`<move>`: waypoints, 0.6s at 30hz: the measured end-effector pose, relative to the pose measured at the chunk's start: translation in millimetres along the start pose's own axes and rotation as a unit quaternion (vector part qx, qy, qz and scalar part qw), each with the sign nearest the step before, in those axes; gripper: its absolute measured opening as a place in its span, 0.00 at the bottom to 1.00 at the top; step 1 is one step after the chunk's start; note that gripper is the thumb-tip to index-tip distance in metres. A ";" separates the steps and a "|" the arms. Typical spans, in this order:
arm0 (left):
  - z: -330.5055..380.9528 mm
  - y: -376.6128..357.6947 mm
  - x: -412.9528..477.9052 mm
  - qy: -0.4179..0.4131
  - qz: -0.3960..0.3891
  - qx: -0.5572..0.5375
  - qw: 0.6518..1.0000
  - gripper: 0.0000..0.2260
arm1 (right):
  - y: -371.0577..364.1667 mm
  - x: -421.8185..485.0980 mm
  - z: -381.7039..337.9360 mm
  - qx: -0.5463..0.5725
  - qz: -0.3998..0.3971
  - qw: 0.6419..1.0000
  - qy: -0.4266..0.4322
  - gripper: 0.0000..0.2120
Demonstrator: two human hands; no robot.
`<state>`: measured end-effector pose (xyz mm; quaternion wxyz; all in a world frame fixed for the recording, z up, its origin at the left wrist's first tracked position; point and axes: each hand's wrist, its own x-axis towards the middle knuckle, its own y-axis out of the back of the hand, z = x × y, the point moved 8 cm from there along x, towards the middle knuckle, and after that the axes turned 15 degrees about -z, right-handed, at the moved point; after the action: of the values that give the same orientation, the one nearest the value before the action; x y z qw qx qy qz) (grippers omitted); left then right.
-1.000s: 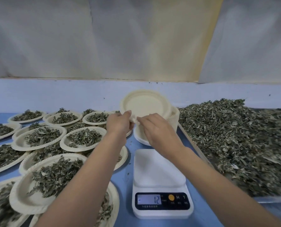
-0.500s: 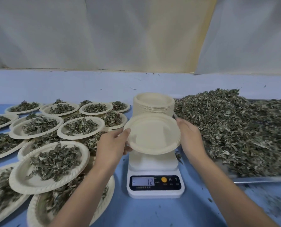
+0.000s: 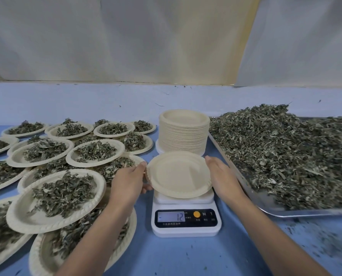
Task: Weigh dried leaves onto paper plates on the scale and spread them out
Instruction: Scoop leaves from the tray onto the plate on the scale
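An empty paper plate [image 3: 179, 174] sits at the white scale's [image 3: 186, 220] platform, tilted slightly toward me. My left hand [image 3: 129, 180] grips its left rim and my right hand [image 3: 222, 177] holds its right rim. The scale display reads -12. Behind the scale stands a tall stack of empty plates [image 3: 184, 132]. A large heap of dried leaves [image 3: 281, 152] fills a metal tray [image 3: 270, 206] on the right.
Several paper plates with spread dried leaves [image 3: 60, 194] overlap each other across the left of the blue table [image 3: 186, 257]. Leaf crumbs lie on the table at the lower right. A pale wall and cloth close off the back.
Both hands took one plate from the stack, brought it toward me and lowered it to the scale platform. The view has also tilted down.
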<state>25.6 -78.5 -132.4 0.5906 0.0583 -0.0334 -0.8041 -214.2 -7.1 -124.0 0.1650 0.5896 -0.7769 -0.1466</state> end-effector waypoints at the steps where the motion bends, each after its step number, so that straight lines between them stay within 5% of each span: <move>1: -0.6 0.3 0.2 0.002 0.000 0.000 1.000 0.17 | -0.1 0.0 1.3 -0.001 -0.001 1.000 -0.002 0.15; 12: 6.9 3.2 -2.8 -0.008 0.014 0.149 0.989 0.19 | 1.4 -1.4 4.9 -0.016 0.009 1.000 -0.011 0.10; 18: 42.9 0.3 -16.7 -0.116 0.082 0.273 0.951 0.18 | 24.5 -6.1 -13.1 -0.017 0.072 0.997 0.037 0.11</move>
<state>25.0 -63.2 -88.9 0.6080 0.1204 -0.3250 -0.7143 -228.3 4.8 -102.3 0.2140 0.5344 -0.8080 -0.1251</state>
